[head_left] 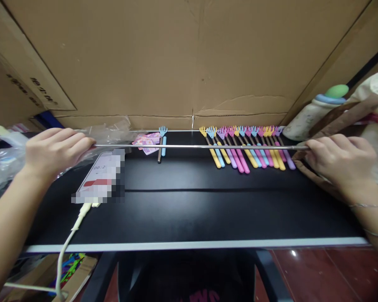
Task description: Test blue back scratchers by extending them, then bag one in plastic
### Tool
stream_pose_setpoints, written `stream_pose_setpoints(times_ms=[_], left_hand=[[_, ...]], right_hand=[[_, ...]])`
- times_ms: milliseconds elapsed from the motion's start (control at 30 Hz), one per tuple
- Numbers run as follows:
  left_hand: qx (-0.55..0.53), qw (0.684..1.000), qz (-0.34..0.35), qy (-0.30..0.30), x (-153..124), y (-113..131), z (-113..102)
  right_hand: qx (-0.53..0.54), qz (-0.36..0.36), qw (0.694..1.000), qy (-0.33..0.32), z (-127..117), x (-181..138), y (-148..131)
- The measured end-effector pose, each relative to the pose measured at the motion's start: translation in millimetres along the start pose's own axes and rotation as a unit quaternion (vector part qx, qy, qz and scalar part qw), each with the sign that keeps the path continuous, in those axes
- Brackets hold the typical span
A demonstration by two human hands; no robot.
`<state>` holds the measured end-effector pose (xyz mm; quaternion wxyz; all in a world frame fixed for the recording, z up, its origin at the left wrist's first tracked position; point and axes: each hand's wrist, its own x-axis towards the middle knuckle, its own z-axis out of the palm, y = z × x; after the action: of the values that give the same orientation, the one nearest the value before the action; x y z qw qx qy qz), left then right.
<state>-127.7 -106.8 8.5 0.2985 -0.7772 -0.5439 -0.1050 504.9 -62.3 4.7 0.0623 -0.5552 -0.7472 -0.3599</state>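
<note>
A thin telescopic metal rod (pixel 192 147) stretches level across the view, drawn out long above the black table. My left hand (pixel 58 149) is closed around its left end, and my right hand (pixel 340 163) grips the right end; both rod ends are hidden in the fists. Beyond the rod, on the right, lies a row of several small back scratchers (pixel 241 161) with hand-shaped heads and yellow, blue, pink and purple handles. Left of centre, a light blue scratcher head (pixel 163 131) with a dark metal shaft lies beside a loose blue handle (pixel 164 149).
Pink printed cards (pixel 149 149) and clear plastic bags (pixel 113 130) lie at the back left. A phone (pixel 96 180) with a cable (pixel 77 222) rests nearby. Cardboard (pixel 164 58) walls the back. A plush bottle (pixel 305 119) stands right. Below are a chair (pixel 185 277) and an open box (pixel 44 272).
</note>
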Motion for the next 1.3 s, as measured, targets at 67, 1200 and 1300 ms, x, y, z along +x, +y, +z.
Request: stream_pose_setpoints(times_ms=[67, 1200, 1300], left_hand=[[-0.003, 1.0, -0.002, -0.003, -4, -7, 4], [0.132, 0.971, 0.158, 0.12, 3, 18, 11], [0.106, 0.968, 0.195, 0.115, 19, 51, 6]], right_hand=[[-0.004, 0.0, 1.0, -0.01, 2, 0, 3], [0.005, -0.057, 0.998, -0.006, 4, -7, -10], [0.048, -0.104, 0.993, 0.016, -4, 9, -43]])
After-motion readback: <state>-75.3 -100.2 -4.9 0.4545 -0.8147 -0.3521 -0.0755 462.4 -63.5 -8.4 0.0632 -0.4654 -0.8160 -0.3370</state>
